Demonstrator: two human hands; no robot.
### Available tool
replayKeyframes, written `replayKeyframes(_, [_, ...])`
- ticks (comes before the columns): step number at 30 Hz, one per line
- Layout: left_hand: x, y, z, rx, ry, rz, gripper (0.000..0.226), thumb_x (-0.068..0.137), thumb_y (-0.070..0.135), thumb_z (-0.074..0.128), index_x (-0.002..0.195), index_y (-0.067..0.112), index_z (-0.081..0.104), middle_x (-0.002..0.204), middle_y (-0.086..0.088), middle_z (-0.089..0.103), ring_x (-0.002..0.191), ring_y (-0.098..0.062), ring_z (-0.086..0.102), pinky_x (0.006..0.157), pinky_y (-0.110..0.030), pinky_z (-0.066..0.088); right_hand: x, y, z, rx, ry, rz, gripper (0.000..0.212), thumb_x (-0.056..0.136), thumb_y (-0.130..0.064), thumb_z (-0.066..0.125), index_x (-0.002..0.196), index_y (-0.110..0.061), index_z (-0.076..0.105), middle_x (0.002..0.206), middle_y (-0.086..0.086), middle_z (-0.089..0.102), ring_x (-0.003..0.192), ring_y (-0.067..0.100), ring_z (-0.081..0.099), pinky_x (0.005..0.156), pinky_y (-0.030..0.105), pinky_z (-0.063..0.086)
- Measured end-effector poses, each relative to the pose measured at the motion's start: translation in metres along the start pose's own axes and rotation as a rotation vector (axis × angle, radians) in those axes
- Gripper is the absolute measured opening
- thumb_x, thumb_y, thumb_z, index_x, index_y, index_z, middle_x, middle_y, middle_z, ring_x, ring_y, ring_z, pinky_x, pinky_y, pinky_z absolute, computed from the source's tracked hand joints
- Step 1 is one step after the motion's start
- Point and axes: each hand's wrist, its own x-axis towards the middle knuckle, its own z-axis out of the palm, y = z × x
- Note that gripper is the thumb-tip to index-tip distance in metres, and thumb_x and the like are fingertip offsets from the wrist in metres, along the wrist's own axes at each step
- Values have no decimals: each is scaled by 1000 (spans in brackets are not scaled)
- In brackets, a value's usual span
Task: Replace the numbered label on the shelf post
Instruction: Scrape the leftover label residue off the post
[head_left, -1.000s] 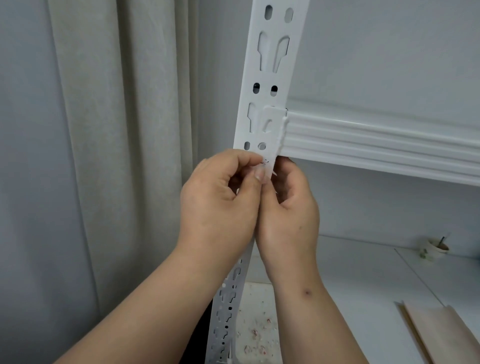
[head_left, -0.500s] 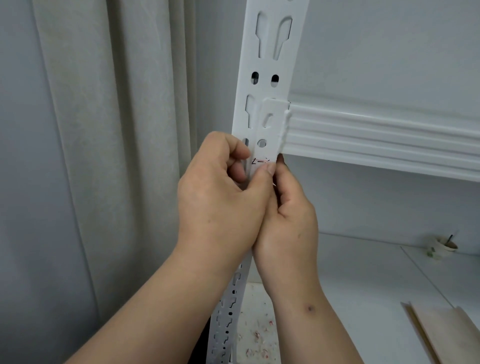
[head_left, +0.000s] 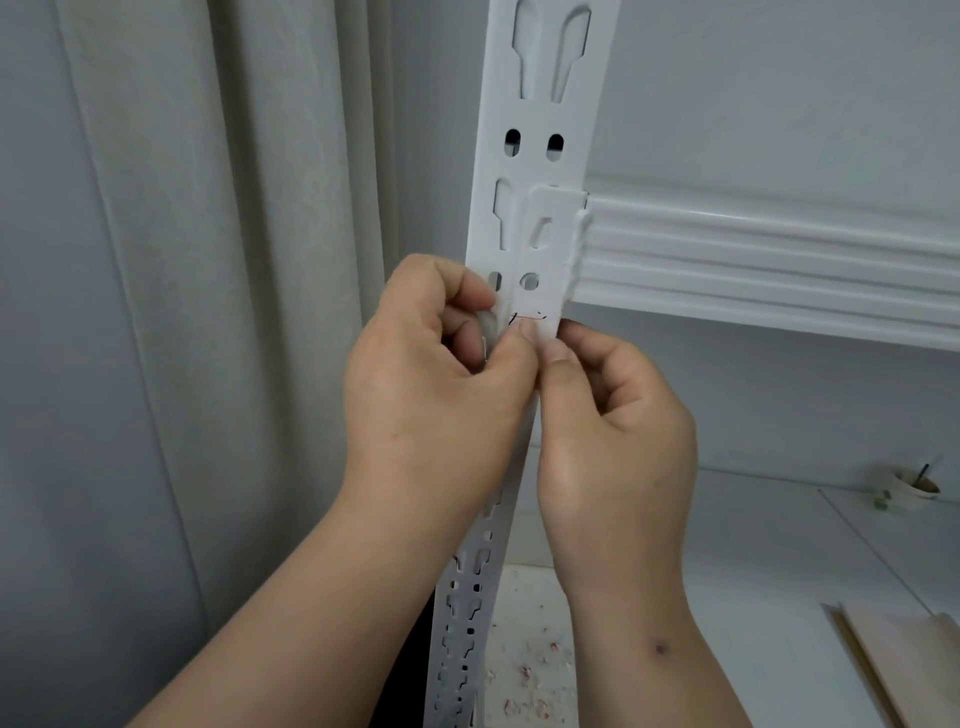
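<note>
A white slotted shelf post (head_left: 540, 130) runs up the middle of the head view. On it, just below the bracket of the shelf beam (head_left: 753, 270), sits a small white label (head_left: 535, 321) with dark and red marks. My left hand (head_left: 436, 395) grips the post from the left, its thumb tip pressing on the label's lower edge. My right hand (head_left: 613, 436) is curled at the post's right side, with its thumb beside my left thumb on the label. Most of the label is hidden under the thumbs.
A pale curtain (head_left: 234, 312) hangs close on the left of the post. Below lies a white shelf board (head_left: 753, 571) with small reddish scraps (head_left: 530, 675), a paper cup (head_left: 909, 488) at the far right and a wooden board (head_left: 904, 670) at the lower right.
Both hands have shifted slightly up the post and the thumbs now press lower on the label, so more of its marks show. The camera has moved closer.
</note>
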Motion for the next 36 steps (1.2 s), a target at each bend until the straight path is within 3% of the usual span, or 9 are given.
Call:
replayKeyframes(5, [-4, -7, -2, -93, 20, -12, 39, 77, 12, 78, 87, 36, 49, 73, 13, 53, 59, -1, 49, 57, -11, 44, -1, 0, 8, -91, 120, -57, 10, 82, -36, 70, 87, -27, 70, 81, -12, 73, 80, 1, 69, 69, 18, 54])
replayKeyframes(9, [-7, -9, -1, -36, 84, 49, 49, 74, 17, 82, 93, 40, 44, 100, 2, 54, 79, -8, 52, 66, -13, 45, 1, -3, 14, -207, 162, -81, 14, 79, -42, 69, 82, -28, 64, 80, -11, 70, 79, 6, 67, 70, 31, 56])
replayKeyframes(12, [-6, -8, 2, -14, 104, 90, 50, 76, 21, 81, 95, 44, 41, 109, 10, 53, 96, -7, 55, 76, -14, 46, 5, -7, 15, -270, 169, -79, 17, 78, -44, 68, 77, -28, 61, 78, -10, 67, 76, 9, 65, 69, 35, 55])
replayKeyframes(14, [-6, -9, 3, -30, 90, 118, 51, 77, 14, 80, 97, 42, 42, 114, 14, 55, 104, -4, 56, 79, -11, 45, 6, -8, 16, -292, 170, -75, 18, 78, -44, 68, 76, -29, 60, 79, -10, 67, 76, 8, 64, 68, 34, 55])
replayKeyframes(18, [-7, -10, 4, -76, 75, 120, 48, 80, 7, 78, 96, 40, 45, 112, 20, 59, 101, 1, 59, 74, -5, 44, 5, -9, 16, -294, 171, -83, 18, 79, -45, 67, 77, -29, 61, 81, -12, 67, 78, 3, 63, 66, 24, 51])
replayKeyframes(22, [-7, -12, 4, -73, 102, 130, 49, 78, 15, 81, 93, 45, 46, 103, 20, 62, 100, -2, 63, 81, -16, 51, 4, -8, 17, -254, 178, -72, 15, 79, -42, 67, 77, -28, 62, 81, -12, 67, 76, 1, 62, 60, 13, 47])
replayKeyframes(26, [-6, -14, 4, -93, 107, 123, 51, 77, 12, 81, 92, 45, 45, 102, 19, 63, 101, -2, 64, 84, -23, 54, 2, -7, 19, -170, 186, -38, 13, 80, -38, 70, 79, -27, 63, 82, -9, 69, 78, 7, 66, 62, 16, 50])
replayKeyframes(31, [-7, -16, 3, -134, 96, 92, 51, 77, 11, 82, 90, 44, 46, 101, 22, 63, 101, 1, 63, 83, -16, 52, 1, -7, 22, -121, 198, -26, 11, 81, -34, 71, 80, -26, 63, 84, -7, 69, 78, 6, 67, 63, 12, 50])
replayKeyframes(36, [-7, -16, 3, -150, 88, 78, 50, 77, 12, 81, 89, 45, 47, 104, 25, 61, 101, 2, 63, 84, -14, 51, 1, -8, 23, -147, 215, -33, 11, 81, -34, 70, 78, -27, 63, 80, -10, 69, 77, 6, 66, 65, 17, 51])
